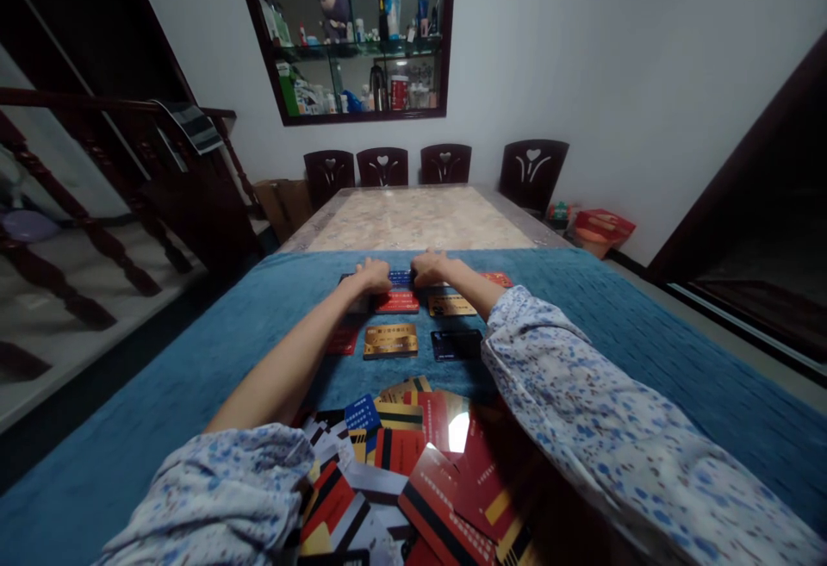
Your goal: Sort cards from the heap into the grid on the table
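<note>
1 head view, forward and down

A blue cloth covers the near part of the surface. The person's left grip and right grip, both bare, are at either side of a blue card in the far row; finger contact is unclear. Nearer lie a red card, then a gold card with a dark card to its right, and nearest, an overlapping card heap. At the far end, dark chairs stand below a shelved niche
</note>
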Motion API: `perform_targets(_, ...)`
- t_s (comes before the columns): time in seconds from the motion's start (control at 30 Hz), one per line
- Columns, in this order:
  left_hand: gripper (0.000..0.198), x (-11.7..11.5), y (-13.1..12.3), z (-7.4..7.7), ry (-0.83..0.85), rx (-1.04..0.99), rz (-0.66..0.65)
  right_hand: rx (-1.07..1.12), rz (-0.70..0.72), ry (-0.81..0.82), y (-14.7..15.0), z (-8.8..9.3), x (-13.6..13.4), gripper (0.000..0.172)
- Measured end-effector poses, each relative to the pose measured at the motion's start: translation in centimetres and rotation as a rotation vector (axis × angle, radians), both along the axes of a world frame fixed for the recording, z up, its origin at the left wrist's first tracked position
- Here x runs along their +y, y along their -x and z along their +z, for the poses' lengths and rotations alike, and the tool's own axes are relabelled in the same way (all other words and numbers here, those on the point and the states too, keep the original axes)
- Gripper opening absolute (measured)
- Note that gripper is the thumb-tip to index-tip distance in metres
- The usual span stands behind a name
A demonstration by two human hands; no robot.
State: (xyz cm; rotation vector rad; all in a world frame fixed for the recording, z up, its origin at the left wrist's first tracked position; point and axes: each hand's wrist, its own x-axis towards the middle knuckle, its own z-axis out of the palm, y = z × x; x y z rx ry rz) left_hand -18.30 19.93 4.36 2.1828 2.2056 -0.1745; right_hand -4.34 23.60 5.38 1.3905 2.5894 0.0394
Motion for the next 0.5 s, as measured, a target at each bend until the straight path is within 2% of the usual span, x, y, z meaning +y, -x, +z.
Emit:
perform_targets(0.27, 0.029, -0.3, -0.1, 0.4, -0.009, 0.007, 0.005, 0.002, 0.015, -0.021, -0.3, 0.2, -0.2, 0.043)
perform_targets(0.5, 0.029, -1.2, -0.1, 0.4, -0.103, 0.017, -0.024, 0.048, 0.067, -0.043, -1.5, 0.6, -0.1, 0.041)
